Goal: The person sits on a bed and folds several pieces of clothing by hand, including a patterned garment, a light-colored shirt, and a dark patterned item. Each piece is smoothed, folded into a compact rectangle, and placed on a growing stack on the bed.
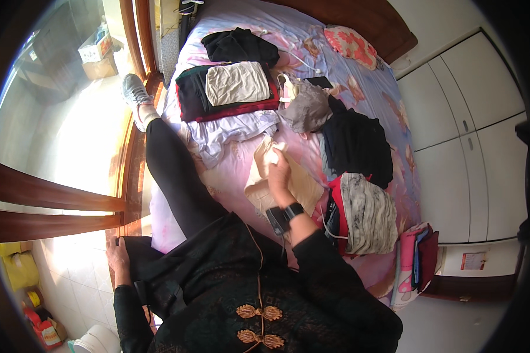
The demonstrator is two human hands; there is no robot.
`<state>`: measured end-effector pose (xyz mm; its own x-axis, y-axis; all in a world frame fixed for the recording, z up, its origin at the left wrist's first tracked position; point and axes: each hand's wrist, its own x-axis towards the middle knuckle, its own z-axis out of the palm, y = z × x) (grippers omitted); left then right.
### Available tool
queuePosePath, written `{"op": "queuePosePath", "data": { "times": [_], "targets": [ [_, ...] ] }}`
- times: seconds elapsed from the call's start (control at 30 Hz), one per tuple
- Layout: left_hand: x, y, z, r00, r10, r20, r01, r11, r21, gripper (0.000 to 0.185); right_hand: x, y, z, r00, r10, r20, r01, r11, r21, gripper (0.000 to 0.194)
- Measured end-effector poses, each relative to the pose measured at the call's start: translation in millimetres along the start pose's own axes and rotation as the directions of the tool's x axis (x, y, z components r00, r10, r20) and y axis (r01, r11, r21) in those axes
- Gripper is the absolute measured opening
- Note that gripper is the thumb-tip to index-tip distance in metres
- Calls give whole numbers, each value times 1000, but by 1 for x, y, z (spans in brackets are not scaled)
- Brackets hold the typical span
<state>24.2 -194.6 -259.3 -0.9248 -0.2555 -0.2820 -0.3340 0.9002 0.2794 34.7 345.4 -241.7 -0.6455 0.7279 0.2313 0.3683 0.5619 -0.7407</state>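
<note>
Over the bed, my right hand (pixel 279 174) grips the top of a cream cloth garment (pixel 302 183), which lies partly spread beneath it. A black watch and a small strapped device sit on that wrist. At the left, my left hand (pixel 118 256) rests on my black-trousered knee with nothing visible in it; its fingertips are hard to make out. Just beyond the cream garment lies a crumpled white garment (pixel 232 132). A grey crumpled garment (pixel 308 107) is ahead and to the right. Right of my hand is a black clothes pile (pixel 357 141).
Folded dark clothes (pixel 190 95) carry a folded beige cloth (pixel 238 83). A black garment (pixel 240 46), a phone (pixel 319 82) and a white cable (pixel 300 61) lie farther up the bedsheet (pixel 221 176). A grey patterned garment (pixel 367 216) tops a stack at right. White wardrobe doors (pixel 472 145) stand beyond.
</note>
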Motion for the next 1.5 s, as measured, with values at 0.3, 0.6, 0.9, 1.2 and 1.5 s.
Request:
{"op": "queuePosePath", "data": {
  "times": [0.3, 0.6, 0.9, 1.2, 1.5],
  "targets": [
    [6, 6, -2, 998, -36, 42, 34, 999, 33, 38, 3, -24, 13, 992, -44, 114, 59, 989, -135, 57],
    [2, -6, 3, 999, 28, -34, -28, 1000, -12, 39, 19, -12, 52, 992, 59, 111, -45, 991, -123, 57],
    [1, 3, -4, 1000, -13, 1, 13, 1000, -8, 37, 11, 63, -52, 938, -175, 300, 310, 812, -495, 44],
    [6, -4, 4, 1000, 4, 5, -3, 1000, -16, 39, -29, 96, -107, 952, -176, 249, 303, 641, -705, 48],
    [3, -5, 2, 1000, -19, 8, 19, 1000, -20, 42, -56, 129, -118, 1000, -10, -27, -6, 846, -533, 52]
  ]
}}
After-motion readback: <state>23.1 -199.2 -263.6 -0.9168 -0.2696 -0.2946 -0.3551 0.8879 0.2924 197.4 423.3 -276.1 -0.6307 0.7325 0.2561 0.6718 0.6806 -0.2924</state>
